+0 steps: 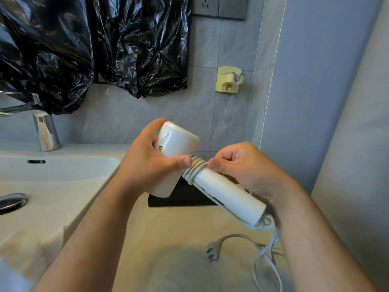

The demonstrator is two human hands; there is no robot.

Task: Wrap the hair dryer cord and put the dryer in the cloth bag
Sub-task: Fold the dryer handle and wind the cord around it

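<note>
Person's left hand (pixel 151 157): fingers curled round barrel of white hair dryer (pixel 179 142), thumb tip touching cord coils. Person's right hand (pixel 242 165): fingers closed, pinching cord (pixel 194 167) against top of handle, just right of left thumb. Coils sit between both thumbs. Loose cord hangs below right wrist. Plug (pixel 212 248) lies on bench (pixel 168 239), well below fingers.

The dark object (pixel 185 197) between the left hand (pixel 147 161) and the right hand (pixel 248 169) is mostly hidden by the hair dryer (pixel 179 144), whose label is too small to read. Below the right hand, the cord (pixel 197 163) runs off the bottom edge.
</note>
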